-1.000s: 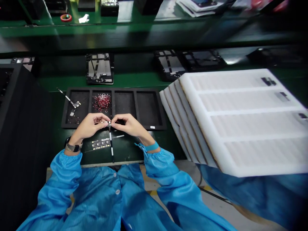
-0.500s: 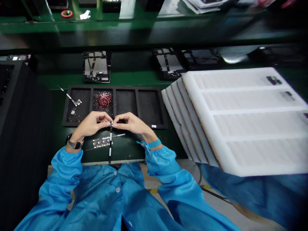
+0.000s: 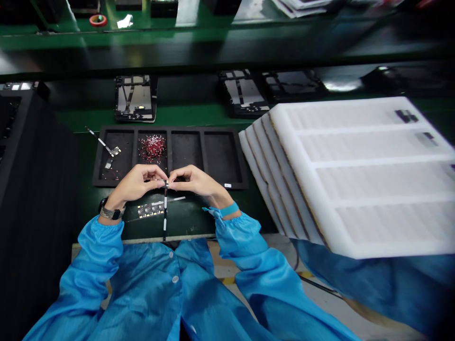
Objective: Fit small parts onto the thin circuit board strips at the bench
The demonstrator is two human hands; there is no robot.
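My left hand (image 3: 137, 183) and my right hand (image 3: 194, 180) meet fingertip to fingertip just in front of a black compartment tray (image 3: 168, 182). Both pinch the top end of a thin black-and-white flex cable strip (image 3: 165, 214) that hangs down toward me over the green bench. Under it lies a small dark circuit board (image 3: 150, 210) with light pads. One tray compartment holds a pile of tiny red and white parts (image 3: 152, 146). Another flex cable (image 3: 107, 150) lies across the tray's left compartment.
A slanted stack of white foam trays (image 3: 355, 170) fills the right side. A tall black block (image 3: 31, 199) stands at the left. Behind the tray, several open device frames (image 3: 135, 98) lie on a dark belt. A red tape roll (image 3: 98, 20) sits far back.
The hands hold nearly still on the strip; the view has shifted slightly, and the hanging end of the strip has swung a little.
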